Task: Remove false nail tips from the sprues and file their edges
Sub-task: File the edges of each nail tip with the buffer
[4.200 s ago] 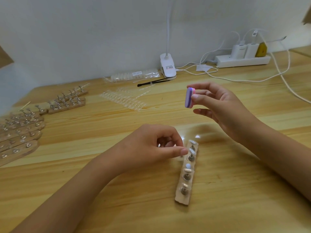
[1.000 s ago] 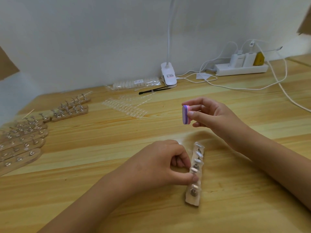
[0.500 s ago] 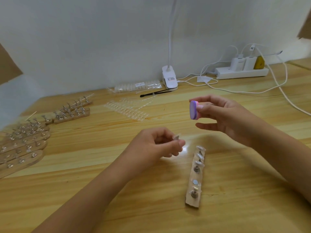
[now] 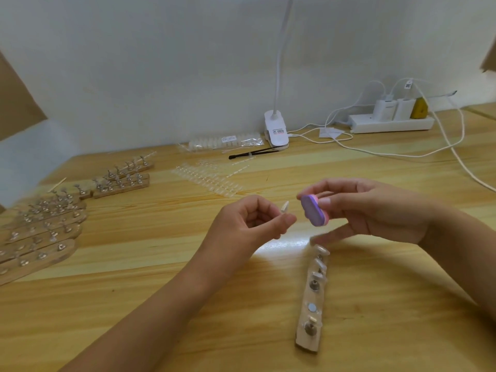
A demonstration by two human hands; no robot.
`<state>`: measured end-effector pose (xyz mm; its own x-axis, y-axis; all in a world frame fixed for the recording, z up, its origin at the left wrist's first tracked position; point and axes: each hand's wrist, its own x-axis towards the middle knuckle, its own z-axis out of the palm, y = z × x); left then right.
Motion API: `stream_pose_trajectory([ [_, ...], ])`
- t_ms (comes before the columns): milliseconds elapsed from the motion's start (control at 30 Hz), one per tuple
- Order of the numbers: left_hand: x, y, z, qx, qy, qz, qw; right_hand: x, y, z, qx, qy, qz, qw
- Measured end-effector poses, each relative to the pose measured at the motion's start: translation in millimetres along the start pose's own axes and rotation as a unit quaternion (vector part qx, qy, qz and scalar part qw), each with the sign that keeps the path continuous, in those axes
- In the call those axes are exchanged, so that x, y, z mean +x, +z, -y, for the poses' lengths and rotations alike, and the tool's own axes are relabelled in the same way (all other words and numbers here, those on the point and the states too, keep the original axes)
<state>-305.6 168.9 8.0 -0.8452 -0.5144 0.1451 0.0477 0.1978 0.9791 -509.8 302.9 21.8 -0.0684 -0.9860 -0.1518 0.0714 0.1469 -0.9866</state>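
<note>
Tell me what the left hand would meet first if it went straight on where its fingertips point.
Probably the purple buffer block held by the right hand: the left hand, pinching a nail tip, points rightward at it across a small gap. Depth is uncertain from one view.

Lamp neck (image 4: 284, 49): cut off by top edge.
Wooden holder strips (image 4: 40, 253): run past left edge.
Cable (image 4: 485, 181): leaves at right edge.
Nail tip (image 4: 285, 206): base hidden in left hand (image 4: 249, 224) fingertips.
Purple file block (image 4: 312, 212): far end covered by right hand (image 4: 375, 213), whose lower fingers are blurred.
</note>
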Motion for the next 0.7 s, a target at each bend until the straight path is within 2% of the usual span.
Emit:
stream_pose_trajectory([
  [100,1,-1,2,0.009,-0.001,-0.001,1.0,1,0,2,-0.004,-0.059,-0.061,0.996],
  [200,2,1,2,0.003,-0.016,0.001,1.0,-2,2,5,-0.034,-0.091,-0.033,0.995],
  [367,1,4,0,-0.009,-0.04,0.022,0.999,-1,14,0,-0.075,-0.066,0.038,0.994],
  [500,1,3,0,-0.007,-0.065,0.031,0.997,1,20,-3,-0.069,-0.056,0.041,0.995],
  [700,1,2,0,-0.063,-0.111,0.049,0.991,2,25,-3,-0.051,-0.068,0.024,0.996],
])
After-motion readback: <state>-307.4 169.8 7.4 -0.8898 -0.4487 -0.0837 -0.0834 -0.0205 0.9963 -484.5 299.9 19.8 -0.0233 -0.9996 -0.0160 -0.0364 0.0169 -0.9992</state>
